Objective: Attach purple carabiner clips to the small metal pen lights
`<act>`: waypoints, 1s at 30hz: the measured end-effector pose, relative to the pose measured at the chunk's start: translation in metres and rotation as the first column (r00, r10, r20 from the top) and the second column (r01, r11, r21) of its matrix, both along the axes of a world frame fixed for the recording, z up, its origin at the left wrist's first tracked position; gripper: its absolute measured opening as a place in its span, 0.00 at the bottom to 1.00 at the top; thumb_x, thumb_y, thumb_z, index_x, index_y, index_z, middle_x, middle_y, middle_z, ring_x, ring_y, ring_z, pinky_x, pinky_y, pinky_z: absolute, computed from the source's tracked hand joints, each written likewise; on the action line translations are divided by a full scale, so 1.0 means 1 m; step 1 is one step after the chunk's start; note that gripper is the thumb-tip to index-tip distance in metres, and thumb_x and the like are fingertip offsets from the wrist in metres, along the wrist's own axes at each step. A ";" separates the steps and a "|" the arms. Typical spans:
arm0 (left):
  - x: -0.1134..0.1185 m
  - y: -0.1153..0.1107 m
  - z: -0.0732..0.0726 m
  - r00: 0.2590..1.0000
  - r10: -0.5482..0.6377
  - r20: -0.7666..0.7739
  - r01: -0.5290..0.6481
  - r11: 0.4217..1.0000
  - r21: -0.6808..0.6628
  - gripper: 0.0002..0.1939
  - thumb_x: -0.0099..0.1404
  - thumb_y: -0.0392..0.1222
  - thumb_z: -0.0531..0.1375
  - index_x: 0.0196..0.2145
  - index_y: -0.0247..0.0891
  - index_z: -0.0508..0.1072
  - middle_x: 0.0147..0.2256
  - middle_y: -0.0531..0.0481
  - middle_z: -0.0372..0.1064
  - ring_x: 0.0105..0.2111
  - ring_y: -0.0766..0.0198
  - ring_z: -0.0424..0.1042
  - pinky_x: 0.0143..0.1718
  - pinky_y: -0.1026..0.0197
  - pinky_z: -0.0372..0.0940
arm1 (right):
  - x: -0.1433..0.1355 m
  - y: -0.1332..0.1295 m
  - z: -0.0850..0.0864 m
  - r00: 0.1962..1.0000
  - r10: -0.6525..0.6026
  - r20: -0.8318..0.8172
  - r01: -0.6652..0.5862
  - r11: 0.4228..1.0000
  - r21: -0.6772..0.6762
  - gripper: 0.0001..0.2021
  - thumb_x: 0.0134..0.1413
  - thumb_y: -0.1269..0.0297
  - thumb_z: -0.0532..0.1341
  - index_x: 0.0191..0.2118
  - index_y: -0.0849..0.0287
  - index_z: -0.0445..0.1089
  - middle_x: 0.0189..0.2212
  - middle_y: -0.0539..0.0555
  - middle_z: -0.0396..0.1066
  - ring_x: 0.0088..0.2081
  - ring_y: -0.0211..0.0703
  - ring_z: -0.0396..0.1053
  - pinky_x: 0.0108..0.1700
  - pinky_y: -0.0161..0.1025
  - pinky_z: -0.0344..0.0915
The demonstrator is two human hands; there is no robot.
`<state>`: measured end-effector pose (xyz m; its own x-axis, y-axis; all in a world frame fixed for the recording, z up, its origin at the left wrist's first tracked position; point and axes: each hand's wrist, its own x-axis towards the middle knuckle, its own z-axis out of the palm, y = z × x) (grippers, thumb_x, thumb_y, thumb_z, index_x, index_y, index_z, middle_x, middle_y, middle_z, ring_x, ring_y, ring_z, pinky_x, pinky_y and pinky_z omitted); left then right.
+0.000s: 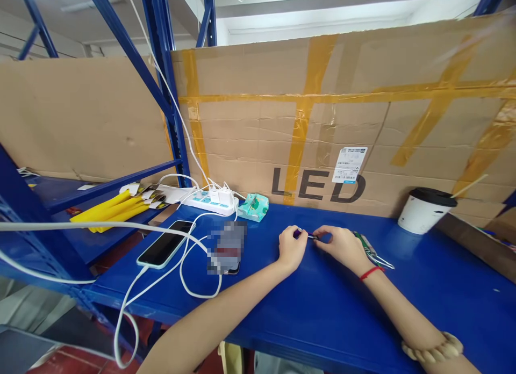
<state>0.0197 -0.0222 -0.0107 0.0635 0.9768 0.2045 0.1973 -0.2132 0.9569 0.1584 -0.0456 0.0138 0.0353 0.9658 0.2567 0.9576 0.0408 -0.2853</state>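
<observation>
My left hand (pixel 292 250) is closed around a slim purple pen-like piece (pixel 297 234), most of it hidden by the fingers. A short dark and silvery end (pixel 312 236) sticks out of it toward the right. My right hand (pixel 339 247) pinches that end between thumb and fingertips, so the two hands nearly meet over the blue tabletop (pixel 314 299). Just beyond the right wrist lie several slim green and silvery pieces (pixel 373 251), partly covered by that hand; their exact kind is unclear.
A phone (pixel 166 246) on a white cable and a second, blurred phone (pixel 229 247) lie at left. Behind them are a power strip (pixel 213 201) and a teal packet (pixel 253 207). A lidded cup (pixel 425 211) stands at right, before the cardboard wall (pixel 250 137).
</observation>
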 end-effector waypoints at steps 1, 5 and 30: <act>0.000 0.000 0.000 1.000 -0.002 -0.005 0.002 1.000 0.004 0.12 0.56 0.35 0.54 0.17 0.35 0.58 0.21 0.56 0.57 0.25 0.70 0.57 0.29 0.66 0.51 | 0.000 0.000 -0.001 1.000 0.000 -0.016 0.000 1.000 0.000 0.08 0.46 0.61 0.59 0.34 0.50 0.73 0.32 0.46 0.75 0.33 0.42 0.72 0.26 0.32 0.60; 0.000 0.000 0.000 1.000 -0.017 -0.021 0.018 1.000 0.014 0.13 0.56 0.35 0.54 0.17 0.35 0.58 0.21 0.55 0.57 0.25 0.70 0.57 0.29 0.66 0.52 | 0.001 0.003 -0.005 0.998 0.029 -0.055 -0.029 1.000 -0.005 0.11 0.49 0.62 0.56 0.38 0.51 0.73 0.34 0.47 0.75 0.33 0.42 0.72 0.28 0.33 0.63; 0.001 -0.002 -0.002 0.977 -0.080 -0.197 0.073 0.996 -0.042 0.18 0.55 0.45 0.53 0.12 0.35 0.60 0.14 0.55 0.54 0.19 0.70 0.55 0.23 0.66 0.45 | -0.015 -0.004 0.008 0.567 0.223 -0.793 -0.218 0.969 0.116 0.18 0.40 0.51 0.65 0.31 0.62 0.75 0.31 0.56 0.73 0.29 0.40 0.67 0.21 0.31 0.61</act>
<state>0.0205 -0.0242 -0.0127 0.1741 0.9737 0.1469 0.3684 -0.2027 0.9073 0.1436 -0.0499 0.0222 0.0131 0.9713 0.2376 0.3069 0.2223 -0.9254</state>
